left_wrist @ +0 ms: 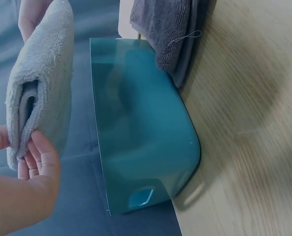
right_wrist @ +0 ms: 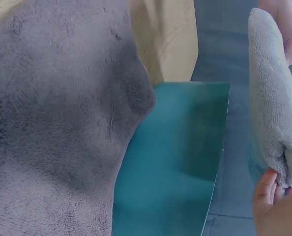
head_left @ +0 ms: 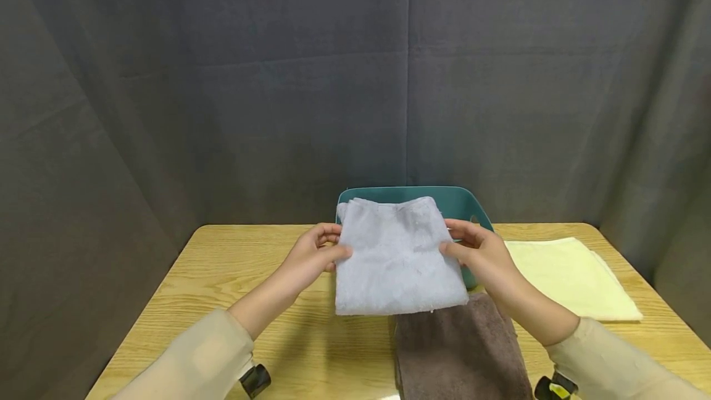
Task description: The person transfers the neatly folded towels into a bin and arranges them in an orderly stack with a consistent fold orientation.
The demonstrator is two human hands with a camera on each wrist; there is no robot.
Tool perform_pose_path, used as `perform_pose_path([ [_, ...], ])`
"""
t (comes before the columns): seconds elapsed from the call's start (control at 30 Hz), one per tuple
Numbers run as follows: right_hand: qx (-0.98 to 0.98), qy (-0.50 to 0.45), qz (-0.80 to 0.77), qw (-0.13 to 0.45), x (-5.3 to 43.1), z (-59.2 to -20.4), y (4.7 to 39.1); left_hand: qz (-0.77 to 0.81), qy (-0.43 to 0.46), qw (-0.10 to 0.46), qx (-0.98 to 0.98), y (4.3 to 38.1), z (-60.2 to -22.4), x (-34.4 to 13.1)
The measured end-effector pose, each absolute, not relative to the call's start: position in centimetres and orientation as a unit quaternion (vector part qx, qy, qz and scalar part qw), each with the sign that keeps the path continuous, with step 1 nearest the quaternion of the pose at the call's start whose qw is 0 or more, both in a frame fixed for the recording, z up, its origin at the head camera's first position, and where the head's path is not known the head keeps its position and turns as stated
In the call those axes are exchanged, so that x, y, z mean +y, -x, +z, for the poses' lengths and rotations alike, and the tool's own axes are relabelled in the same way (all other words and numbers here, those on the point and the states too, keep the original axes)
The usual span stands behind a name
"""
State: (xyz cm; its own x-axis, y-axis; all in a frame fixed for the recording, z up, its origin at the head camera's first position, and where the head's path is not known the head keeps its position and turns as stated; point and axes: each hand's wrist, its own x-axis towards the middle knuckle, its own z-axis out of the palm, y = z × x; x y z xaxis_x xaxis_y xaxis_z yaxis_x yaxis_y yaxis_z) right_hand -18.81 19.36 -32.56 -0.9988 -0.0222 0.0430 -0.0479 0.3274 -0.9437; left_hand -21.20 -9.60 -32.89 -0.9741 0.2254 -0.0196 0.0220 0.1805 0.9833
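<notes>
A folded light grey towel (head_left: 397,258) is held up in the air between both hands, overlapping the teal bin (head_left: 461,202) in the head view. My left hand (head_left: 313,258) pinches its left edge, thumb in front and fingers behind. On the opposite edge, my right hand (head_left: 480,252) pinches it the same way. The left wrist view shows the folded layers of the towel (left_wrist: 43,93) end-on, above the rim of the bin (left_wrist: 141,118). The inside of the bin is mostly hidden behind the towel in the head view.
A brown towel (head_left: 461,350) lies on the wooden table (head_left: 233,289) in front of the bin. To the right lies a folded pale yellow cloth (head_left: 572,276), partly behind the right forearm. A dark grey curtain (head_left: 300,91) hangs behind the table.
</notes>
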Motion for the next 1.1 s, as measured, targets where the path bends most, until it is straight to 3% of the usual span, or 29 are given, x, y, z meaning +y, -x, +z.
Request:
perform_pose_path([
  [1.1, -0.837, 0.030, 0.546, 0.039, 20.4, -31.9, 24.4, 0.650, -0.051, 0.021, 0.758, 26.0, -32.9, -5.9],
])
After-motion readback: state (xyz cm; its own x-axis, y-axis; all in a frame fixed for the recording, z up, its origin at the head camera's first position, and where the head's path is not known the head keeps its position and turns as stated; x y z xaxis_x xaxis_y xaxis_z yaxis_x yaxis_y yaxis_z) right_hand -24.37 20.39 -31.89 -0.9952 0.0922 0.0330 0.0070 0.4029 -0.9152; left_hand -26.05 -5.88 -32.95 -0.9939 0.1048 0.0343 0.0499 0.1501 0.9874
